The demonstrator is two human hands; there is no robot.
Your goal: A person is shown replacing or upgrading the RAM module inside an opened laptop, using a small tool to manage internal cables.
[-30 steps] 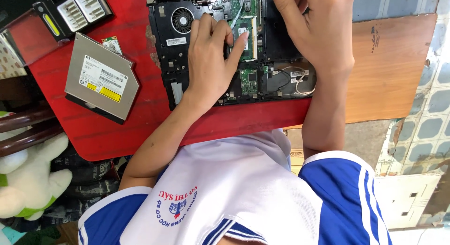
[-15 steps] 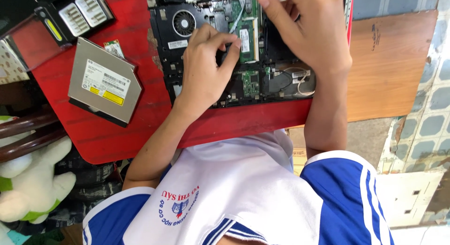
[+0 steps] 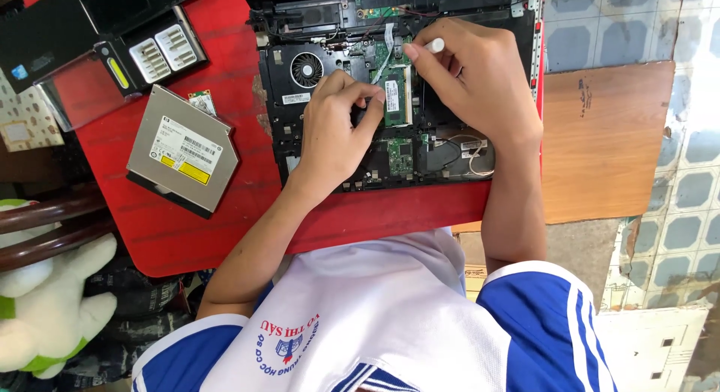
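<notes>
With the laptop's (image 3: 390, 92) bottom cover already off and its optical drive (image 3: 182, 150) lying out well left of my fingers, my left hand (image 3: 334, 133) pinches the green memory module's (image 3: 395, 98) edge while my right hand (image 3: 469, 81) grips a white tool (image 3: 433, 45) just above it, module still seated.

Red table (image 3: 187, 234), green RAM stick (image 3: 396, 99) — silver drive (image 3: 182, 150) w/ yellow sticker, blue-white shirt (image 3: 375, 324).
</notes>
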